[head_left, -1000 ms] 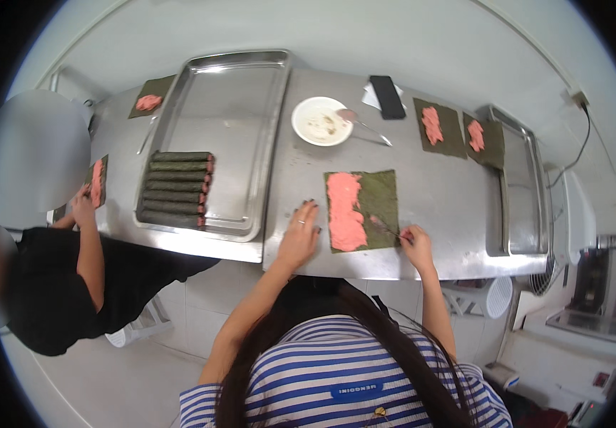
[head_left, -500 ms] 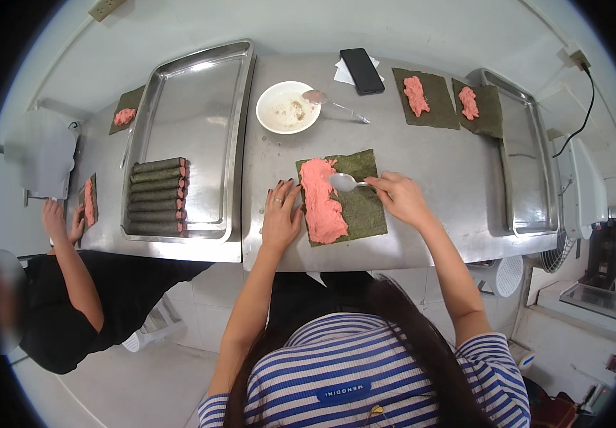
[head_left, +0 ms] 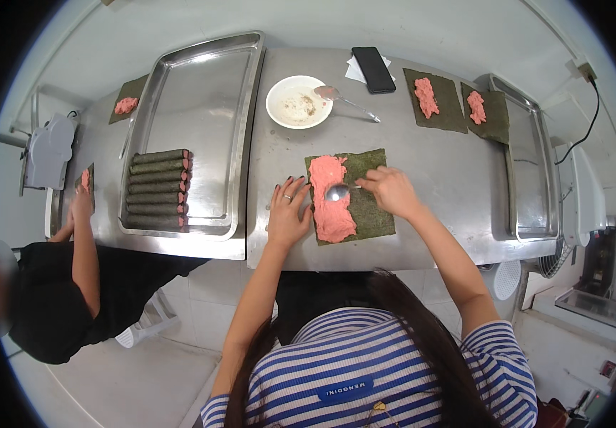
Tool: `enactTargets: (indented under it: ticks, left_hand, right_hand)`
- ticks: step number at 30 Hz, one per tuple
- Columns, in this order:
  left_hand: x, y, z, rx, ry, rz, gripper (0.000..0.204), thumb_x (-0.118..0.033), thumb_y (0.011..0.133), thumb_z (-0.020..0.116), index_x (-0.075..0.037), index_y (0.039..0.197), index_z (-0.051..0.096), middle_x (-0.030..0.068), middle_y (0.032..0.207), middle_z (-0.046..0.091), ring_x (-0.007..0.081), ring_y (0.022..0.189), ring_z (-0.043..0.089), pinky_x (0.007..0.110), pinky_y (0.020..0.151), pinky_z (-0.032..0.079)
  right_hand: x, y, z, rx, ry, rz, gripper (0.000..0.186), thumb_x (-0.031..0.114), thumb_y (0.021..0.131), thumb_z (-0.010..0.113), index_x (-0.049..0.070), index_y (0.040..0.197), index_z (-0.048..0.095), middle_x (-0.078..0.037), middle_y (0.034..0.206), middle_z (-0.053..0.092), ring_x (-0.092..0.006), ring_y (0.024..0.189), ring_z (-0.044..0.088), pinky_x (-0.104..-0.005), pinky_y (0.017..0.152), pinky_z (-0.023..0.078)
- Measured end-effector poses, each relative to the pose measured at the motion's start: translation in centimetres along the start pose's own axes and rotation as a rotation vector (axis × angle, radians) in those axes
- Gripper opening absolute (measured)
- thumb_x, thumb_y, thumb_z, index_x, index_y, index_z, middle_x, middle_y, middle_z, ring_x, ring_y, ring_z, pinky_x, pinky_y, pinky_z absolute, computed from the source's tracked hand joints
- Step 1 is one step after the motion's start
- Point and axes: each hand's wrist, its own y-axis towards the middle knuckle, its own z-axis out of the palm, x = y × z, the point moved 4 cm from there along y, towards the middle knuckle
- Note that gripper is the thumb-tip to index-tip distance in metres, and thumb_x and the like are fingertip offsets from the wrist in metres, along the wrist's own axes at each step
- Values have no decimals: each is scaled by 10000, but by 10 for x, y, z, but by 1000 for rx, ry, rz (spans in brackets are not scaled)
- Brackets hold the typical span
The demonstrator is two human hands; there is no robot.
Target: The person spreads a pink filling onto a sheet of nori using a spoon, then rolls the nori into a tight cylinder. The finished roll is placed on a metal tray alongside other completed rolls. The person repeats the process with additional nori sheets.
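Note:
A dark green seaweed sheet (head_left: 376, 207) lies on the steel table in front of me. Pink paste (head_left: 334, 217) covers its left part in a long band. In my right hand (head_left: 391, 191) is a metal spoon (head_left: 337, 192), gripped by the handle, its bowl resting on the paste. My left hand (head_left: 289, 215) has its fingers spread and touches the sheet's left edge. Beyond the sheet, a white bowl (head_left: 279, 118) holds cloudy liquid. A second spoon (head_left: 351, 106) leans across the bowl's rim.
To the left, a steel tray (head_left: 197, 107) holds several seaweed rolls (head_left: 157, 179). A co-worker's hands (head_left: 80, 208) handle another sheet there. A black phone (head_left: 373, 70) lies behind. At right, two sheets (head_left: 448, 96) carry pink paste, one overlapping another steel tray (head_left: 532, 171).
The spoon's bowl has moved left and slightly nearer onto the paste, with my right hand following. The co-worker's hands have come together over their sheet. The whole view has shifted slightly.

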Motion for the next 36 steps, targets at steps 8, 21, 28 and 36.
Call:
enactTargets:
  ticks: [8, 21, 28, 36]
  left_hand:
    - [4, 0, 1, 17, -22, -18, 488, -144, 781, 630, -83, 1257, 539, 90, 1349, 486, 298, 1327, 387, 491, 1127, 253]
    - [4, -1, 1, -53, -59, -3, 574, -129, 767, 645, -36, 1308, 477, 107, 1373, 463, 304, 1303, 414, 495, 1117, 272]
    - [4, -1, 2, -58, -73, -15, 560, -128, 765, 643, -40, 1293, 479, 112, 1371, 459, 309, 1294, 417, 496, 1116, 275]
    - [-1, 1, -1, -28, -37, 0, 485, -126, 755, 618, -90, 1233, 548, 119, 1371, 458, 322, 1293, 416, 517, 1108, 277]
  right_hand:
    - [-6, 18, -32, -80, 38, 138, 241, 65, 762, 588, 113, 965, 710, -46, 795, 588, -242, 789, 603, -385, 669, 490]
    - [20, 34, 1, -108, -24, -12, 240, 55, 701, 603, 81, 918, 702, -36, 828, 624, -233, 792, 619, -384, 680, 501]
    - [13, 59, 0, -60, -88, 97, 214, 57, 714, 600, 76, 903, 700, -71, 855, 642, -260, 786, 637, -391, 669, 512]
    - [11, 73, -2, 64, -138, 285, 147, 133, 726, 621, 42, 806, 704, -150, 857, 649, -315, 769, 662, -432, 669, 527]
